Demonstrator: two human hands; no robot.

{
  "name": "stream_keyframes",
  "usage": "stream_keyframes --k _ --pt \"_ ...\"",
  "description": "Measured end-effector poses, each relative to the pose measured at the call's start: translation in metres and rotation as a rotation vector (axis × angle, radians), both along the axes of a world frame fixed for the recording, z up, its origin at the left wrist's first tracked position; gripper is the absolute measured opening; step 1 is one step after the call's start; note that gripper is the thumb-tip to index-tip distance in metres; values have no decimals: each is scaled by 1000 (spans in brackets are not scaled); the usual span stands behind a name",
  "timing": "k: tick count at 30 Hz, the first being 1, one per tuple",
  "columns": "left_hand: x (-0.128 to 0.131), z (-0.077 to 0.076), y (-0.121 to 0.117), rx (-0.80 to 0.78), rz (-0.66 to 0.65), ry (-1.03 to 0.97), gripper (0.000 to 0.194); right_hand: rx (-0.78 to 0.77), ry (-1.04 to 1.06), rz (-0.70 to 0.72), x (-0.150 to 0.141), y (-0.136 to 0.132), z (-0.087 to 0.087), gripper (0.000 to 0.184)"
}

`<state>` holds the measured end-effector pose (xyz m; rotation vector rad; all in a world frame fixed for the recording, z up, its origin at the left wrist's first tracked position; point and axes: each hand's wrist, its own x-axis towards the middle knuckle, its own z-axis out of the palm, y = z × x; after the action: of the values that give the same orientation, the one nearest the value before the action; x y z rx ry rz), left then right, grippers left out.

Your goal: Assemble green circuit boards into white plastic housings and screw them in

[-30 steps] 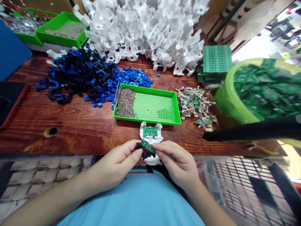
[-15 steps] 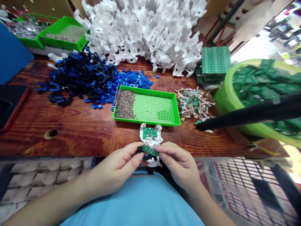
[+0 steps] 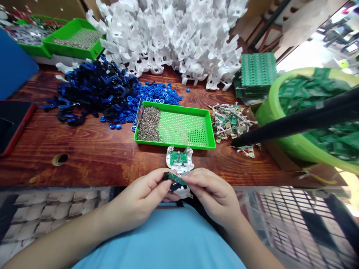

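Left hand had fingers closed on a black part at one end of the small board; right hand pinched the other end. Step in hand looked like lining up board and part. Any next move seemed to call for a light grip and steady angle, minding the thin wires. Board was green, narrow, tilted, partly covered by fingers, just over the table edge. Beyond it, near the green tray, lay a white shell with a larger board inside.
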<state>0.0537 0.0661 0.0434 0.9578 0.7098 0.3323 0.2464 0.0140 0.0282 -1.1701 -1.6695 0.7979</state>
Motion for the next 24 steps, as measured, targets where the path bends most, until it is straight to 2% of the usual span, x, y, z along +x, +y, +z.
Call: stream_keyframes --k 6,11,20,24 --pt "-1 -3 -1 -21 24 -36 25 85 -106 -23 0 -2 0 38" --pt "0 -4 -2 -61 43 -57 24 86 -151 -21 1 -2 -4 36" --pt "-2 -7 0 50 -7 12 28 163 -267 -19 0 0 -7 30" --pt "0 -8 -1 29 39 34 26 227 -317 -43 -3 0 -10 31"
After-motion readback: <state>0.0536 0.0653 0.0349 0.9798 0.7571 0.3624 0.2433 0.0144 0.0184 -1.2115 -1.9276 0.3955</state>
